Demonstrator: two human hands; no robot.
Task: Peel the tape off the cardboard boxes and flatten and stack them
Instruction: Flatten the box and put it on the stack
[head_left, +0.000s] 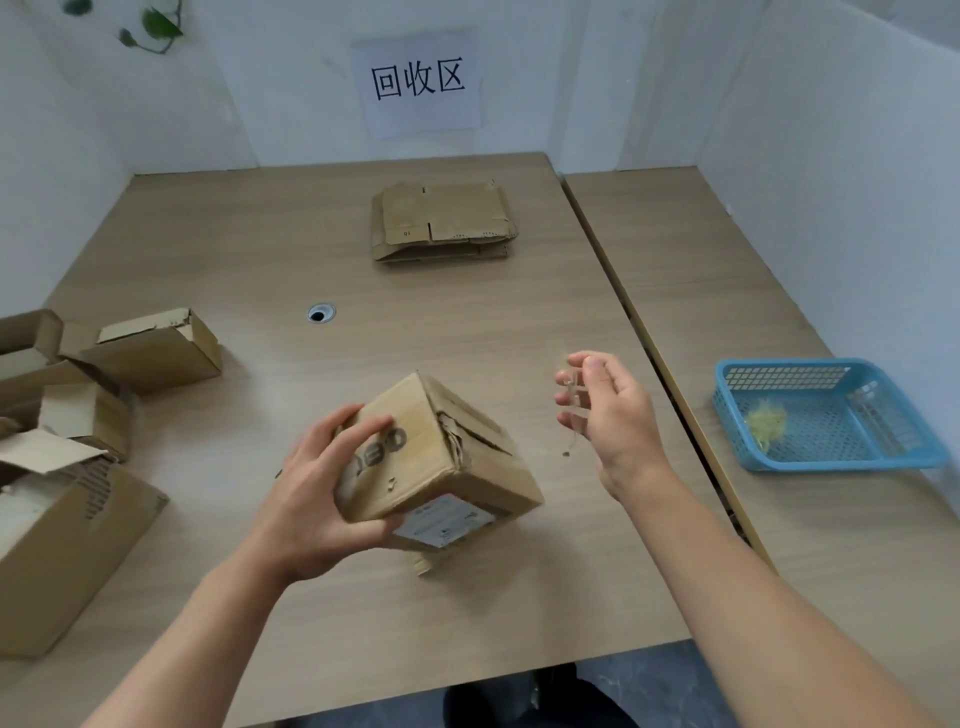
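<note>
Where a wooden table (260, 249) fills the view, opened cardboard boxes (78, 467) crowd its left edge. Near centre, a tilted box (441, 457) is gripped on its left side by the left hand (306, 499), fingers curled. Flattened boxes (441, 223) lie stacked far centre. Right of the tilted box, the right hand (613, 410) pinches a clear tape strip (573, 402).
</note>
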